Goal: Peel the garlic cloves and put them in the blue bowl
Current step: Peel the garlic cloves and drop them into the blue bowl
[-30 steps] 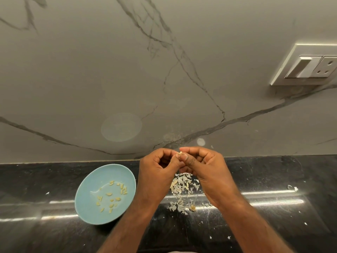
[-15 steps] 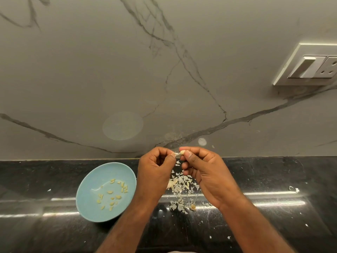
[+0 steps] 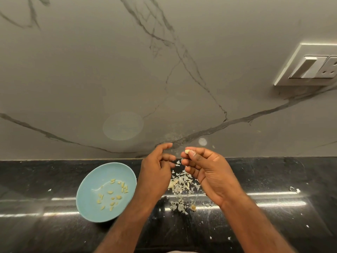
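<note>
parted now, my left hand [image 3: 155, 172] hangs loosely curled and empty, my right hand [image 3: 209, 172] pinches the clove [image 3: 187, 151] by fingertips only, so it could drop before the bowl [image 3: 109, 170] at 8 o'clock.

- Two bare forearms rise from the lower edge, the left forearm [image 3: 124, 225] near the middle and the right forearm [image 3: 255, 225] further right, angling toward each other.
- The left hand [image 3: 156, 170] shows its back, fingers loosely curled and slightly blurred, holding nothing.
- The right hand [image 3: 209, 172] faces palm-left, thumb and forefinger pinching a small garlic clove [image 3: 187, 151]; its other fingers curl beneath.
- The hands sit close together, not touching.
</note>
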Available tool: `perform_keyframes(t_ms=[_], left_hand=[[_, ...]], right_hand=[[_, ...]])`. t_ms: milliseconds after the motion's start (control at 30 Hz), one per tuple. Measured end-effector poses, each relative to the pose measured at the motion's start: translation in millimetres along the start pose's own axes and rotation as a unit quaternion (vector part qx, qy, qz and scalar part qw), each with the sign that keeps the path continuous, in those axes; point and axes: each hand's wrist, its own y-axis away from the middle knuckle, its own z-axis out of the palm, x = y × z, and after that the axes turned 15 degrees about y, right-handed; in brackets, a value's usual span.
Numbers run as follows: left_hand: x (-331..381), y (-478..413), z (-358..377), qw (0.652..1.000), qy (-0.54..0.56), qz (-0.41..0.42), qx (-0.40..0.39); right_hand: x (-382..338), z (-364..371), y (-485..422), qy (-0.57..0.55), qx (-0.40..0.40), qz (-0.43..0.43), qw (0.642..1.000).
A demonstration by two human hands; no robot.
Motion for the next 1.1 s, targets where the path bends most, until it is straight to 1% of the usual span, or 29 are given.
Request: perform_keyframes(t_ms=[67, 133, 233, 300, 333, 400, 433, 500, 567, 667, 733, 833, 1033, 1100], left_hand=[[2, 2, 0, 0.999, -0.021, 0.028, 0.013], [4, 3, 0, 0.999, -0.006, 0.038, 0.039], [7, 1, 0, 0.998, 0.011, 0.035, 0.047], [11, 1, 0, 0.999, 0.009, 0.032, 0.022], [12, 3, 0, 0.999, 0.017, 0.031, -0.002], [16, 5, 1, 0.996, 0.066, 0.017, -0.056], [16, 6, 1, 0.993, 0.093, 0.005, -0.067], [15, 6, 2, 0.989, 0.135, -0.011, -0.054], [13, 5, 2, 0.987, 0.156, -0.009, -0.038], [14, 7, 5, 0.984, 0.173, 0.022, -0.031], [14, 9, 7, 0.982, 0.183, 0.042, -0.025], [14, 10, 9, 0.979, 0.197, 0.057, -0.023], [18, 6, 3, 0.962, 0.271, 0.009, -0.044], [19, 5, 1, 0.962, 0.269, 0.016, -0.044]], right_hand=[[0, 1, 0, 0.006, 0.004, -0.011, 1.000], [1, 0, 0, 0.029, 0.009, -0.027, 0.999], [2, -2, 1, 0.102, 0.021, -0.052, 0.993], [1, -2, 1, 0.171, 0.028, -0.072, 0.982], [0, -2, 2, 0.207, 0.029, -0.082, 0.974], [-3, -2, 4, 0.267, 0.028, -0.103, 0.958], [-5, -2, 5, 0.291, 0.028, -0.111, 0.950], [-9, -1, 6, 0.326, 0.028, -0.122, 0.937], [-10, 0, 6, 0.327, 0.024, -0.124, 0.936], [-11, 3, 6, 0.241, 0.034, -0.118, 0.963], [-10, 4, 5, 0.201, 0.045, -0.120, 0.971], [-8, 5, 5, 0.227, 0.041, -0.135, 0.964], [-13, -1, 5, 0.255, 0.006, -0.152, 0.955], [-14, -2, 6, 0.272, 0.005, -0.158, 0.949]])
